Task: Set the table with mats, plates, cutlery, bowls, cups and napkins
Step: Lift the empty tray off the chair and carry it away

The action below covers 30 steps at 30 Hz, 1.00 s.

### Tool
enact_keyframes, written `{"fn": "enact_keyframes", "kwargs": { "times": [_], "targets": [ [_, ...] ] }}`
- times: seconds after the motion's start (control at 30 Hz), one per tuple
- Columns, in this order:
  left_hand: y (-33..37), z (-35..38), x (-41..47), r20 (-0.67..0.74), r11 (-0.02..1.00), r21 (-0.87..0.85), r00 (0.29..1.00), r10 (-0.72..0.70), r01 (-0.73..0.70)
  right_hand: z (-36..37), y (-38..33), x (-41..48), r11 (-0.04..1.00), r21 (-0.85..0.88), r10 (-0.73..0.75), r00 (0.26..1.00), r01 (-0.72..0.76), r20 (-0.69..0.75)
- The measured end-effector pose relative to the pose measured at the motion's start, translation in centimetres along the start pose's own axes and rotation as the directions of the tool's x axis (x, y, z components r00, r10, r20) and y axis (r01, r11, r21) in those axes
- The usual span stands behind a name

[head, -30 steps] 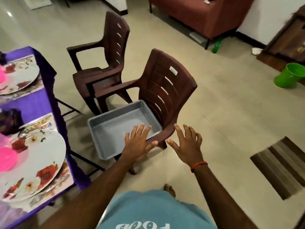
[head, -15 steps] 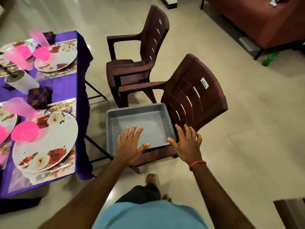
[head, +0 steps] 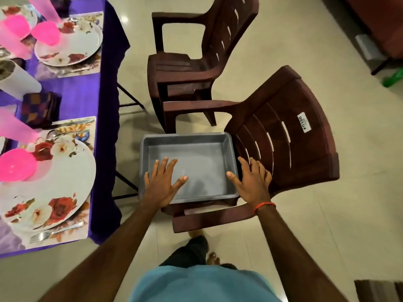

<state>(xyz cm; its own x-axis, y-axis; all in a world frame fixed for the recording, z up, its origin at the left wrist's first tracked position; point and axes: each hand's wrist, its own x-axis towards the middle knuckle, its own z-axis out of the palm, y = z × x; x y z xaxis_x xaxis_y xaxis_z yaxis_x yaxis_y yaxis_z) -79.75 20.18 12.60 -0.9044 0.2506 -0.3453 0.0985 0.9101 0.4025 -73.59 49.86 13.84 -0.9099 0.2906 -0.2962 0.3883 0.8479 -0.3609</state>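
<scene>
An empty grey tray [head: 187, 138] sits on the seat of a brown plastic chair [head: 283, 136]. My left hand [head: 162, 184] hovers flat over the tray's near left part, fingers spread. My right hand [head: 253, 182] is spread over the tray's right rim, beside the chair back. Neither holds anything. At the left, the purple-clothed table [head: 76, 97] carries floral plates [head: 50, 179] on mats, pink bowls [head: 17, 164], pink cups [head: 15, 129], a fork [head: 54, 232] and a stack of dark napkins [head: 39, 107].
A second brown chair [head: 192, 53] stands behind the first one, close to the table's edge. A white cylinder holder [head: 17, 81] stands on the table. A sofa leg and a green object [head: 392, 77] lie at the far right; a striped rug [head: 379, 290] sits at bottom right.
The view has swung left and down, so more of the set table shows. Both hands stayed spread over the tray, the right one shifting onto its right rim.
</scene>
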Motion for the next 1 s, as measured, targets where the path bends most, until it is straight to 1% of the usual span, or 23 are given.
{"fn": "enact_keyframes", "kwargs": {
  "times": [0.23, 0.37, 0.47, 0.53, 0.67, 0.7, 0.77, 0.83, 0.9, 1.0],
  "targets": [
    [-3.7, 1.4, 3.5, 0.038, 0.992, -0.04, 0.992, -0.122, 0.124, 2.6, -0.5, 5.5, 0.999, 0.024, 0.043, 0.995, -0.045, 0.086],
    [-6.3, 2.1, 5.1, 0.024, 0.979, -0.055, 0.98, -0.196, 0.197, 4.5, 0.2, 7.8, 0.994, 0.06, 0.084, 0.984, -0.094, 0.155],
    [-8.5, 2.5, 7.4, 0.024, 0.959, -0.079, 0.962, -0.271, 0.272, 6.3, 1.4, 10.4, 0.986, 0.075, 0.132, 0.97, -0.15, 0.204],
    [-9.4, 2.7, 8.5, 0.009, 0.95, -0.093, 0.955, -0.297, 0.297, 7.5, 2.1, 11.9, 0.981, 0.084, 0.153, 0.961, -0.177, 0.232],
    [-12.0, 3.9, 10.6, 0.005, 0.921, -0.123, 0.928, -0.372, 0.369, 9.8, 3.1, 15.2, 0.972, 0.098, 0.182, 0.95, -0.213, 0.254],
    [-12.9, 4.3, 11.1, -0.01, 0.908, -0.156, 0.919, -0.394, 0.388, 10.6, 3.3, 16.1, 0.968, 0.117, 0.189, 0.948, -0.224, 0.257],
    [-14.4, 5.4, 12.4, -0.048, 0.859, -0.27, 0.885, -0.462, 0.434, 12.4, 4.1, 18.0, 0.953, 0.173, 0.197, 0.943, -0.248, 0.269],
    [-15.7, 6.6, 13.2, -0.04, 0.794, -0.368, 0.845, -0.534, 0.484, 14.1, 4.9, 19.7, 0.913, 0.268, 0.229, 0.931, -0.306, 0.284],
    [-17.5, 7.4, 13.7, 0.017, 0.725, -0.404, 0.797, -0.604, 0.558, 15.0, 5.2, 21.0, 0.85, 0.365, 0.275, 0.911, -0.379, 0.306],
    [-20.0, 8.1, 14.0, 0.176, 0.576, -0.49, 0.721, -0.67, 0.655, 16.5, 5.2, 22.1, 0.764, 0.454, 0.328, 0.882, -0.458, 0.338]
  ]
}}
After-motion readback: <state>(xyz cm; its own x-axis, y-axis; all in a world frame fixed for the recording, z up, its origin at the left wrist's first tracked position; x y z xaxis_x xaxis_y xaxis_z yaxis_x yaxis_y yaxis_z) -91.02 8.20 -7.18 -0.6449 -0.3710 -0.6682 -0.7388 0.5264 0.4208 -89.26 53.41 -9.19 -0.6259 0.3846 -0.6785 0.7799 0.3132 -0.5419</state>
